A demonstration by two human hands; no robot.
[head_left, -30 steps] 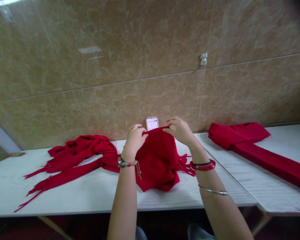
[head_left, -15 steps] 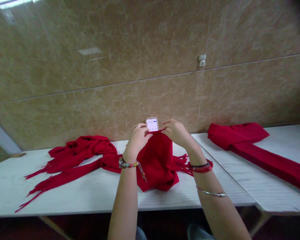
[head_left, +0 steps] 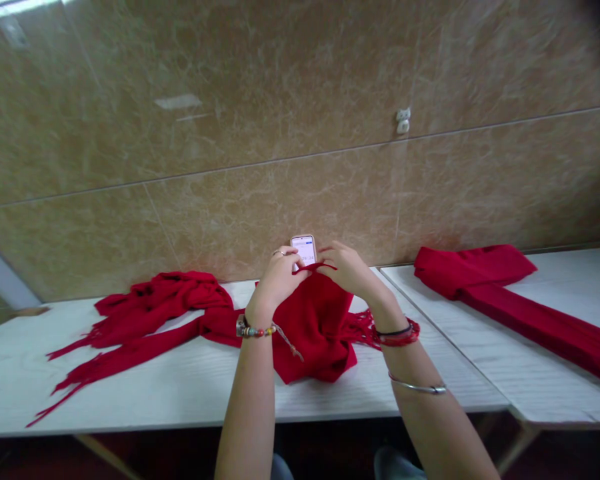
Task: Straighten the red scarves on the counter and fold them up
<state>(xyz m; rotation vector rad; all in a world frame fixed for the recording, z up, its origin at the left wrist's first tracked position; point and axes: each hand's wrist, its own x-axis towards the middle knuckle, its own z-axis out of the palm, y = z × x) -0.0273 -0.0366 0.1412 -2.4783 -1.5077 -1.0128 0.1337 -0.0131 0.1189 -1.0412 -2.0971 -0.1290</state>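
Observation:
A red cloth (head_left: 313, 327) is bunched on the white table in front of me, its upper edge lifted. My left hand (head_left: 283, 273) pinches that edge on the left, fingers closed. On the other side my right hand (head_left: 347, 267) grips the same edge with thumb and fingers. Fringe (head_left: 360, 327) sticks out at the cloth's right, near my right wrist. Just behind my hands a phone (head_left: 304, 248) leans against the wall, its lower part covered by my fingers and the cloth.
Red fringed scarves (head_left: 165, 303) lie crumpled on the left of the white table (head_left: 180, 400). Another folded red scarf (head_left: 480, 273) stretches across the right tabletop. A tiled wall (head_left: 230, 220) rises behind, with a small white figure (head_left: 403, 121) on it.
My hands have come closer together, the right one moving left. The cloth's upper edge between them has dropped slightly and now folds.

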